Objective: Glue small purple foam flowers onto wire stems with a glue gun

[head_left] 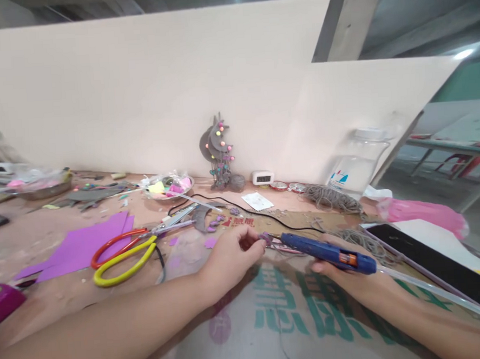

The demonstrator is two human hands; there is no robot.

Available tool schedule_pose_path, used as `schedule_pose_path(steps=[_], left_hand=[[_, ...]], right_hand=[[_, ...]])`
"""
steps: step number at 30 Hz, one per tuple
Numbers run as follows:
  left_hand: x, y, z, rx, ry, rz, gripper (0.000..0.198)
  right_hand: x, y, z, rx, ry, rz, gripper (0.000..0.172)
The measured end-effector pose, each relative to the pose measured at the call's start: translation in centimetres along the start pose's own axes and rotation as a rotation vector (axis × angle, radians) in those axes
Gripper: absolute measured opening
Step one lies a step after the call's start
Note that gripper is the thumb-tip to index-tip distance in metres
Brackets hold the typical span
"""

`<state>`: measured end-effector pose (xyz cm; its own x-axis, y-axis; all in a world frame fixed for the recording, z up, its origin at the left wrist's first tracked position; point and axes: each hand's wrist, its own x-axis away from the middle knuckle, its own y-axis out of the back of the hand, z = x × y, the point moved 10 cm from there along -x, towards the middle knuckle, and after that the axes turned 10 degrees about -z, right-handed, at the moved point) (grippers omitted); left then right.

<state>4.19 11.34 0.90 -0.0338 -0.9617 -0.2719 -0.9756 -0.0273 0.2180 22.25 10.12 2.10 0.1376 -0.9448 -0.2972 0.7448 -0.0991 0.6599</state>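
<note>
My left hand (pixel 234 255) pinches a small purple piece (pixel 265 238) between thumb and fingertips. My right hand (pixel 335 268) is wrapped round a blue glue gun (pixel 321 250), whose tip points left and lies right beside the purple piece; whether they touch is too small to tell. A clear glue stick (pixel 429 287) trails from the back of the gun. To the left of my left hand are several small purple pieces (pixel 214 222) and a grey crescent (pixel 200 219). Below both hands a plastic sheet with green lettering (pixel 280 307) covers the cardboard.
Scissors (pixel 125 262) and purple sheets (pixel 85 243) lie left; a bowl (pixel 167 189), moon ornament (pixel 217 148) and clock (pixel 263 178) stand behind. At right are grey yarn (pixel 333 198), a plastic jar (pixel 356 159), a phone (pixel 436 262) and a pink bag (pixel 423 217). A black cable (pixel 266 216) crosses behind my hands.
</note>
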Motion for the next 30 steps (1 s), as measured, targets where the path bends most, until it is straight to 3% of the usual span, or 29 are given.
schedule_pose_path(steps=[5,11,17,22,24,30], left_hand=[[-0.5,0.2,0.8,0.059,0.057,-0.022,0.013],[-0.2,0.1,0.3,0.081,0.056,-0.001,0.014],[0.0,-0.4,0.6,0.12,0.095,0.034,0.018],[0.1,-0.5,0.5,0.068,0.097,0.052,0.016],[0.1,-0.5,0.4,0.052,0.092,0.059,0.017],[0.0,-0.6,0.7,0.013,0.084,0.07,0.017]], right_hand=[[0.2,0.8,0.7,-0.053,0.041,-0.038,0.025],[0.0,3.8,4.2,-0.107,0.184,-0.151,0.026],[-3.8,4.6,5.6,0.085,0.151,-0.157,0.034],[-9.9,4.2,2.9,0.214,0.079,-0.171,0.044],[-12.3,4.0,1.2,0.334,0.03,-0.244,0.046],[-16.8,-1.0,-2.8,0.332,0.027,-0.202,0.034]])
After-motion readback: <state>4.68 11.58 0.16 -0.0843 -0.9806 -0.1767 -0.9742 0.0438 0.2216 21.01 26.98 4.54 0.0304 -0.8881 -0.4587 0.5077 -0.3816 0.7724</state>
